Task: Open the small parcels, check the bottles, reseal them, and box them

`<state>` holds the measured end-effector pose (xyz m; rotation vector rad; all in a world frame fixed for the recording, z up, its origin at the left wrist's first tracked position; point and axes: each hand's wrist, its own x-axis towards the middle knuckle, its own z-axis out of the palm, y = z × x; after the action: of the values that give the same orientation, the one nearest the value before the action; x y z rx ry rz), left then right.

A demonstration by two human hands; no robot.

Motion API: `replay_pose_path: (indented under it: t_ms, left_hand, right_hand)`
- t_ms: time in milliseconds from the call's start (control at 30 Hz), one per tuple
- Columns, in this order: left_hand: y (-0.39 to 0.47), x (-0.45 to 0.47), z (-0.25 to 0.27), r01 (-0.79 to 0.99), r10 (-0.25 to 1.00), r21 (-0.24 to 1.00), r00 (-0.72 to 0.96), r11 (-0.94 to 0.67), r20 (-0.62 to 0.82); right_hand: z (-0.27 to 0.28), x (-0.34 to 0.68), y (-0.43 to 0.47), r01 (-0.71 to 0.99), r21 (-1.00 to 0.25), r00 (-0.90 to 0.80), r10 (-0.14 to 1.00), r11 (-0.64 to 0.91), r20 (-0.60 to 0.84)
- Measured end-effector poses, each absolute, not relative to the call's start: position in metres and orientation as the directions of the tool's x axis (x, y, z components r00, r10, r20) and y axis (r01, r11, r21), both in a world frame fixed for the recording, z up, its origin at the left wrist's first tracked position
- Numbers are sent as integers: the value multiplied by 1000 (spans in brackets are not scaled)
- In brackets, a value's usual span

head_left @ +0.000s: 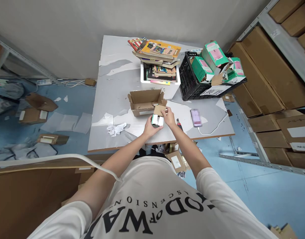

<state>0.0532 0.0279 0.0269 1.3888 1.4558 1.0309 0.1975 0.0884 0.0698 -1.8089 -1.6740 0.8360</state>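
Observation:
My left hand point(150, 128) is wrapped round a small green and white carton point(157, 120) and supports it from the left and below. At the carton's top right, my right hand point(169, 117) pinches a brown cardboard flap point(159, 109) that stands up from it. What the carton contains, I cannot make out. Just beyond my hands sits a brown cardboard box point(143, 102) with its top open. A dark and red tool point(179, 124), perhaps a cutter, lies beside my right wrist, partly hidden.
Behind the box, a white bin point(164, 88) is heaped with books point(162, 49). A black crate point(192, 89) holds green and pink cartons point(214, 54). To the right lies a phone point(196, 118) on a white cable. Crumpled paper point(116, 128) rests at left on the table point(102, 109).

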Motion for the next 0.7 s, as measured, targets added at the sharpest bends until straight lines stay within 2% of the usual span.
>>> replay_pose_path:
  t_ms: [100, 167, 200, 267, 333, 367, 467, 567, 700]
  left_hand:
    - [36, 50, 34, 348, 996, 933, -36, 90, -83]
    - [44, 47, 42, 432, 996, 898, -57, 81, -63]
    - [49, 46, 46, 479, 997, 875, -57, 65, -43]
    - [56, 44, 56, 571, 1000, 820, -24, 21, -9]
    - [60, 42, 65, 649, 1000, 761, 19, -20, 9]
    - [60, 41, 68, 679, 999, 733, 38, -36, 13]
    - [57, 36, 75, 734, 995, 675, 99, -77, 6]
    - [52, 28, 75, 729, 985, 672, 174, -132, 5]
    - [51, 19, 67, 682, 981, 711, 185, -171, 58]
  right_hand:
    - [66, 195, 78, 739, -673, 128, 988, -33, 91]
    - [69, 200, 69, 828, -555, 59, 973, 77, 222]
    - [72, 204, 65, 856, -487, -55, 967, 173, 248]
    - [79, 212, 60, 817, -375, -387, 898, 439, 207]
    - [87, 219, 57, 675, -320, -670, 734, 665, 112]
    - [90, 220, 57, 615, -302, -747, 661, 728, 72]
    - [101, 221, 60, 570, -225, -809, 587, 790, 13]
    - [105, 220, 66, 569, -137, -819, 573, 811, -8]
    - [99, 229, 68, 589, -25, -808, 589, 808, 19]
